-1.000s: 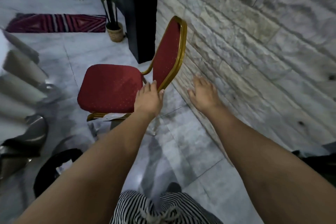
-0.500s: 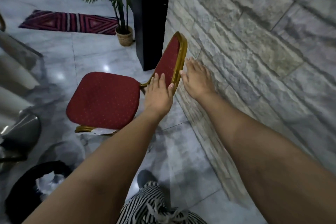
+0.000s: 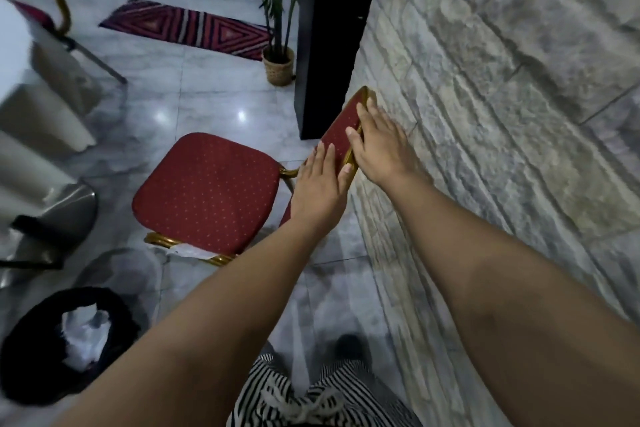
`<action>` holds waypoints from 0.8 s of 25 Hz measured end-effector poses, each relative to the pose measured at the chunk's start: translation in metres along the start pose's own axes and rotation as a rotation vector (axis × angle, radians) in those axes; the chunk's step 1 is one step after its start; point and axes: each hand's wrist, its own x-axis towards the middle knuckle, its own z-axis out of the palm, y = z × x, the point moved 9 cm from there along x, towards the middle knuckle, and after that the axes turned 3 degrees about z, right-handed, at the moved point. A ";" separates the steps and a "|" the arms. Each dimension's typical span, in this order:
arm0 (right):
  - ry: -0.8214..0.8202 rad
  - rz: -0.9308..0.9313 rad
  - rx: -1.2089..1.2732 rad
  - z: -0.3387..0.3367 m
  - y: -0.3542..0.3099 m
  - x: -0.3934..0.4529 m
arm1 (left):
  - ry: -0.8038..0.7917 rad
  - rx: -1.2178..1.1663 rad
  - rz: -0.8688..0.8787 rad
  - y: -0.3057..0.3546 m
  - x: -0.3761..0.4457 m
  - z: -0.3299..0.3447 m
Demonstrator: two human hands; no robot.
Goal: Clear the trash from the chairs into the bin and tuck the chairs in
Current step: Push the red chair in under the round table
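Marble floor (image 3: 194,87), stone wall (image 3: 502,114) at right. Red chair (image 3: 207,191) at centre frame, back nearly against wall. Left hand (image 3: 320,184) flat w/ fingers straight on backrest front; right hand (image 3: 377,142) curled over gilt top rail, gripping, prob. to pull chair off wall & turn it. Seat bare. Bin (image 3: 20,357) at lower left, white trash inside.

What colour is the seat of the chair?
The chair seat is dark red with tiny pale dots, on a gold frame, seen best in the head view.
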 end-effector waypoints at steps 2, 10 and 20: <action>-0.014 -0.058 0.003 0.001 0.004 0.014 | 0.037 -0.019 -0.044 0.004 0.005 0.003; -0.045 -0.309 0.072 0.004 0.013 0.053 | 0.229 0.032 -0.280 0.011 0.004 0.002; -0.030 -0.527 0.254 0.009 -0.011 0.068 | 0.406 0.281 -0.341 0.010 -0.001 -0.010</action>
